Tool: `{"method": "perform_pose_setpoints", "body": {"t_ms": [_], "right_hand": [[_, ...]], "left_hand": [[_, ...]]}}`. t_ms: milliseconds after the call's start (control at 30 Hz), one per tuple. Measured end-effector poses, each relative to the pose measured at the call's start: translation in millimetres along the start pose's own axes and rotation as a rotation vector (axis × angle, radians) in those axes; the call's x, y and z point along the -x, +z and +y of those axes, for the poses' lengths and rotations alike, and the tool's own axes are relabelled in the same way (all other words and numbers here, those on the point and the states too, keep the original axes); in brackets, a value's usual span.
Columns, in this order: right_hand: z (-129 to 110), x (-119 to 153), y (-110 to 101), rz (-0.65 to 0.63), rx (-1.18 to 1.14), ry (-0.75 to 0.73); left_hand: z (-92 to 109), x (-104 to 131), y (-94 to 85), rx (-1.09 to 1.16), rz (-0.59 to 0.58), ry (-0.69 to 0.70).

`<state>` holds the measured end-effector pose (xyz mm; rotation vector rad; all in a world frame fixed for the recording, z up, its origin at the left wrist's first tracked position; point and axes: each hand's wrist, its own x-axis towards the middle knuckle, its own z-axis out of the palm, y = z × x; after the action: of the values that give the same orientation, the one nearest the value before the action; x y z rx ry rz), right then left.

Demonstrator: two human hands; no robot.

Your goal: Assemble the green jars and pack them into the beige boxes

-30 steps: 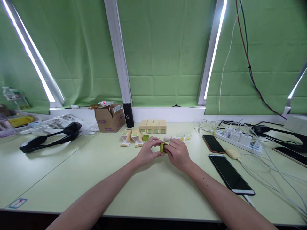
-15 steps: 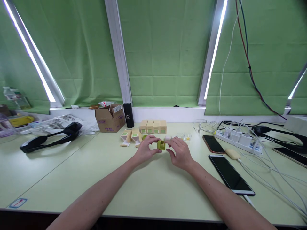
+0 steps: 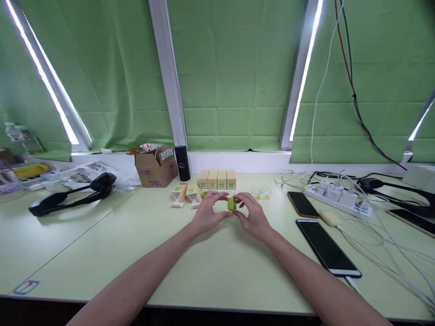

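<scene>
A small olive-green square case [image 3: 232, 204] is held above the table between my two hands. My left hand [image 3: 210, 212] pinches it from the left with thumb and fingers. From the right, my right hand [image 3: 252, 214] grips it the same way, fingertips on its top and bottom edges. Behind my left hand, part of another green item [image 3: 204, 194] shows. Two opened small cartons [image 3: 179, 194] lie to the left of it. Several closed small cartons [image 3: 217, 180] stand in a row behind. Clear round pieces with yellow centres [image 3: 261, 194] lie beyond my right hand.
A brown cardboard box [image 3: 156, 168] and a black cylinder [image 3: 182, 163] stand at the back. Phones [image 3: 328, 246], a power strip [image 3: 340, 199] and tangled white cables are on the right. A black strap-like device [image 3: 73, 194] lies at left.
The green case has turned so a narrower side shows, and has shifted slightly right and up. My right fingers have moved from its opening to its edges.
</scene>
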<state>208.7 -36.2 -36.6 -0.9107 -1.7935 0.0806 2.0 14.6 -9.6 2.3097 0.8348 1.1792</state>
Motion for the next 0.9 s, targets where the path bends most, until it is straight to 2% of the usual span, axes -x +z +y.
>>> {"method": "perform_pose_setpoints", "body": {"t_ms": [167, 400, 900], "right_hand": [[1, -2, 1, 0.089, -0.101, 0.057], [2, 0, 3, 0.101, -0.103, 0.037], [0, 1, 6, 0.089, -0.090, 0.005]], "left_hand": [[-1, -1, 1.3, 0.007, 0.041, -0.062], [5, -4, 7.6, 0.082, -0.018, -0.183], [14, -4, 10.5, 0.123, 0.001, -0.207]]}}
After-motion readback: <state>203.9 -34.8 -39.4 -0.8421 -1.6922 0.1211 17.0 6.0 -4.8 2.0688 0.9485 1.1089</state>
